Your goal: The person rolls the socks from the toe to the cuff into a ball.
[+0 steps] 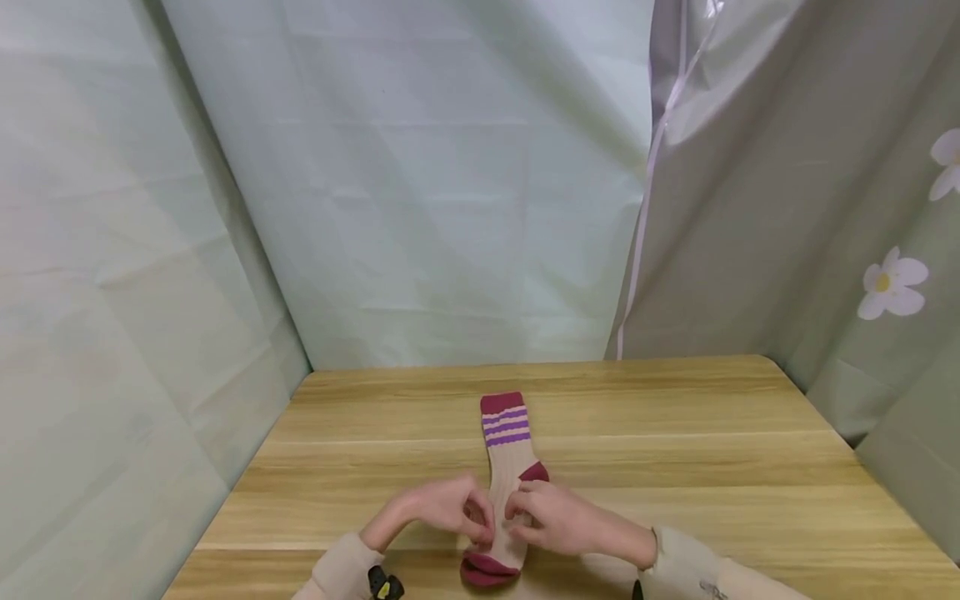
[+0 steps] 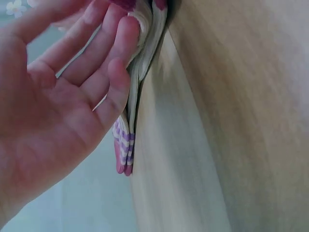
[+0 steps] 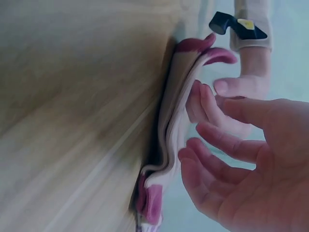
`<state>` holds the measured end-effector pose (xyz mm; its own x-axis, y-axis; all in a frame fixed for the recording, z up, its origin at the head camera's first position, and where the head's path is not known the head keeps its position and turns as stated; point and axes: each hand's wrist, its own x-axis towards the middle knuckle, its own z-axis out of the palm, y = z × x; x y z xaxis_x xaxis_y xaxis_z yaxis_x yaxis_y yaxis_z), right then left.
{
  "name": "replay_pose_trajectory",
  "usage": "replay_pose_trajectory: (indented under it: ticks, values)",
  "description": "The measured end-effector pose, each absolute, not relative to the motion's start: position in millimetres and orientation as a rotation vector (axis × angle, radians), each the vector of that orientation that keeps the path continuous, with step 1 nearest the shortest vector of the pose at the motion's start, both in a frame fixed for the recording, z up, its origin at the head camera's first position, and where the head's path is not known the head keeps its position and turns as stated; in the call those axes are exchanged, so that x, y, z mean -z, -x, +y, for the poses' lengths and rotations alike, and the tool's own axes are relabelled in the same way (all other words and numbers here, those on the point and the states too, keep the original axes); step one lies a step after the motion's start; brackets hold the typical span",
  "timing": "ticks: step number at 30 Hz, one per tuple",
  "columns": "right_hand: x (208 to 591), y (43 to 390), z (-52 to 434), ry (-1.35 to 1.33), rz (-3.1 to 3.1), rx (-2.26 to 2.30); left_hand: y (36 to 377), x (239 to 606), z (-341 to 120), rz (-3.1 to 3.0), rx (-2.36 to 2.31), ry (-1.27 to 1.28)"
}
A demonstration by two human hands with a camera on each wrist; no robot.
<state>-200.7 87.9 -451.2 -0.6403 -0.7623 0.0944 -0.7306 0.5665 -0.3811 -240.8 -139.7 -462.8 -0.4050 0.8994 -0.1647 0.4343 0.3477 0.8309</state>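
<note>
Beige knit, with maroon cuffs, heels and toes, makes up two matching socks (image 1: pixel 510 467), laid one on top of the other on the wood-grain counter (image 1: pixel 675 433). They stretch lengthwise over it, a little closer to its left edge than its right, with the cuffs and their purple stripes towards the far edge and the toes towards the person. The heels point to the counter's right edge. In the right wrist view the two toe ends part slightly, the upper one curling away from the lower.

The person's left hand (image 1: pixel 453 506) is at the left side of the socks, close to the toes, its fingers loosely bent and holding nothing; whether the fingertips touch the knit cannot be told. The right hand (image 1: pixel 558 517) is over the opposite side, just below the heel, its fingers half bent with a wide gap to the thumb, gripping nothing.

Pale sleeves (image 1: pixel 690 562) cover both forearms. Light fabric (image 1: pixel 450 208) hangs behind the counter's far edge, and white flowers (image 1: pixel 892 283) mark the cloth on the right.
</note>
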Motion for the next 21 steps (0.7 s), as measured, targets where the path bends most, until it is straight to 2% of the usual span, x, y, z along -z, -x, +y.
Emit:
replay_pose_trajectory:
  ticks: [4,9,16,21]
  values:
    - [450,197,87,1.306,2.606,0.648,239,461,-142,1.895,-0.957,-1.177]
    - [450,194,86,1.447,2.524,0.646,236,460,-140,1.865,-0.911,-1.084]
    - [449,191,80,1.520,2.424,0.575,233,453,-133,1.949,-0.510,-1.211]
    - [449,190,75,1.509,2.394,0.565,228,450,-130,1.995,-0.446,-1.214]
